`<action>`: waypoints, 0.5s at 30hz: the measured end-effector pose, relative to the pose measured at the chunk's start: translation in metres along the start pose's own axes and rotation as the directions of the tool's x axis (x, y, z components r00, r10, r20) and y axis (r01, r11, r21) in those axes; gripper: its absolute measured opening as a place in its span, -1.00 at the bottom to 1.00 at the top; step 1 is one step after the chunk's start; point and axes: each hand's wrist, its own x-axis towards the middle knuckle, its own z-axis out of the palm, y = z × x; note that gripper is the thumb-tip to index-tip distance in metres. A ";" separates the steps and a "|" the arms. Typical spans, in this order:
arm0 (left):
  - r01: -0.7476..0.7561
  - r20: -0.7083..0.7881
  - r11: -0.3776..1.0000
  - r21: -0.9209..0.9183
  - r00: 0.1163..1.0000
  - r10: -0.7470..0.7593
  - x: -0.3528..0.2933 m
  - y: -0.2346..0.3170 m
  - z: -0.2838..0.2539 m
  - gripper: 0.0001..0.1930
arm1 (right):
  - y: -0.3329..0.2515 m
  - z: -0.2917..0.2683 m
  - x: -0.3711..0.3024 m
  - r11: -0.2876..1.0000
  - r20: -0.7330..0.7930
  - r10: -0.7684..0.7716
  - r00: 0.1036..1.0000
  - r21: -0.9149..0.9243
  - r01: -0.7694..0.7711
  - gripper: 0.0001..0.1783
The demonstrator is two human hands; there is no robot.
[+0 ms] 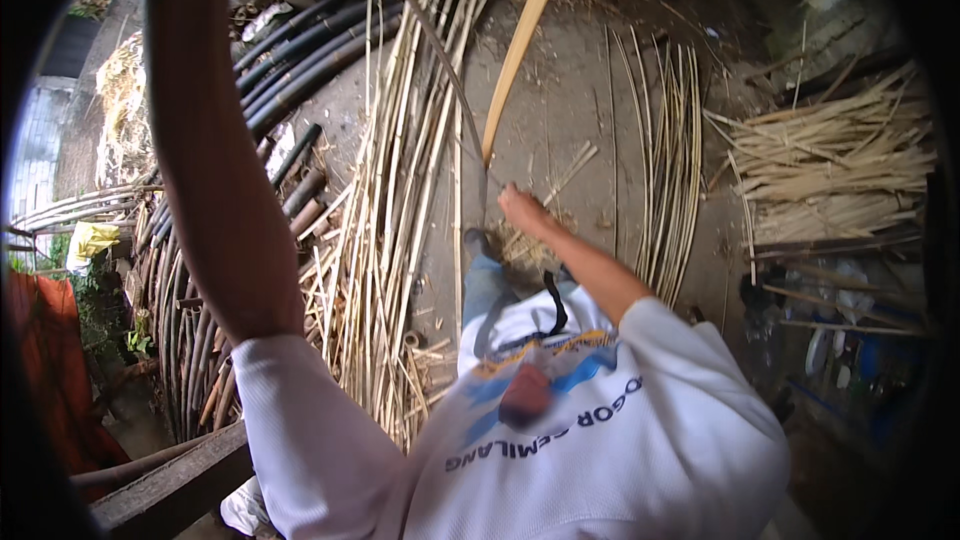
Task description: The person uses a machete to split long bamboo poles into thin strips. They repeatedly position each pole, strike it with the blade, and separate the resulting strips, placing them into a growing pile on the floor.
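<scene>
My left arm (215, 170) reaches up past the top edge, so its hand is out of the picture. In front of my legs my right hand (524, 210) is closed around something thin and dark that I cannot make out. Just beyond its fingers, a pale bamboo strip (525, 35) and a narrower, darker strip (440, 50) come down from the top and meet. Shavings and short pieces of split bamboo (575, 172) lie on the floor beside that hand.
Long bamboo strips (400, 170) cover the floor to the left, with dark bamboo poles (310, 50) behind. Thin slats (672, 170) lie to the right, near a stack of pale splints (830, 165). A wooden beam (180, 480) stands at lower left, near an orange cloth (50, 370).
</scene>
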 end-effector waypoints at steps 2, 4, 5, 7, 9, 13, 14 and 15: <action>-0.033 -0.037 0.996 0.082 0.999 0.036 -0.031 -0.018 -0.003 -0.21 | -0.071 -0.072 -0.054 0.893 0.051 0.234 0.971 0.384 -0.236 -0.53; -0.170 -0.088 0.985 -0.030 0.982 0.166 -0.069 0.011 0.034 -0.13 | -0.057 -0.088 -0.046 0.911 0.039 0.272 0.961 0.311 -0.270 -0.53; -0.205 -0.067 0.964 -0.169 0.978 0.197 -0.103 0.028 0.062 -0.09 | -0.042 -0.087 -0.042 0.901 0.040 0.337 0.941 0.277 -0.335 -0.55; -0.087 0.164 0.899 -0.430 0.971 0.172 -0.196 0.045 0.084 -0.01 | -0.042 -0.088 -0.042 0.912 0.009 0.328 0.945 0.256 -0.319 -0.58; 0.332 0.576 0.860 -0.387 0.816 -0.056 -0.288 0.053 0.080 -0.05 | -0.057 -0.098 -0.038 0.942 -0.052 0.251 0.966 0.242 -0.232 -0.61; 0.682 0.650 0.711 -0.169 0.620 -0.440 -0.364 0.009 0.112 -0.61 | -0.072 -0.084 -0.012 0.944 -0.200 0.232 0.952 0.283 -0.170 -0.74; 0.689 0.559 0.619 -0.377 0.702 -0.441 -0.346 0.029 0.116 -0.71 | -0.066 -0.086 -0.016 0.931 -0.179 0.240 0.954 0.321 -0.174 -0.72; 0.580 0.575 0.770 -0.265 0.736 -0.357 -0.346 0.015 0.122 -0.73 | -0.060 -0.090 -0.016 0.922 -0.161 0.231 0.960 0.352 -0.162 -0.71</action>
